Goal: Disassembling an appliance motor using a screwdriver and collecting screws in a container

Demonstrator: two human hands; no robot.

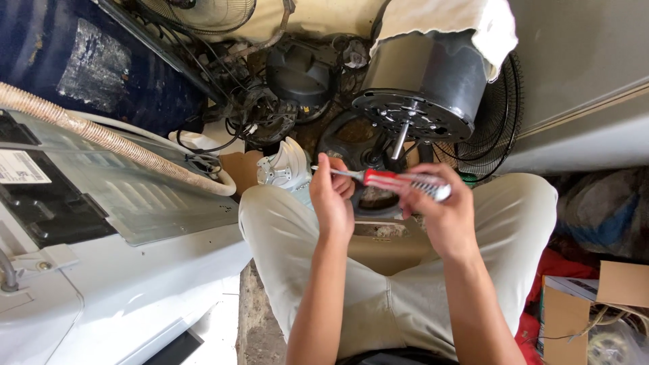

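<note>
The screwdriver (399, 180) has a glossy red and clear plastic handle and a thin bright metal shaft. The motor (422, 81) is dull grey metal under rough white cloth (473, 20). The trousers (284, 236) are matt beige cloth.

White rectangular label (20, 167) on the grey machine at left, brown cardboard box (581, 304) at lower right

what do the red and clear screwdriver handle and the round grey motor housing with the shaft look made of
Red and clear screwdriver handle, gripped by the right hand: probably hard plastic, glossy and partly see-through. Round grey motor housing: seemingly sheet metal with a dull brushed sheen; its dark perforated end plate looks like painted metal, the shaft like bare steel.
</note>
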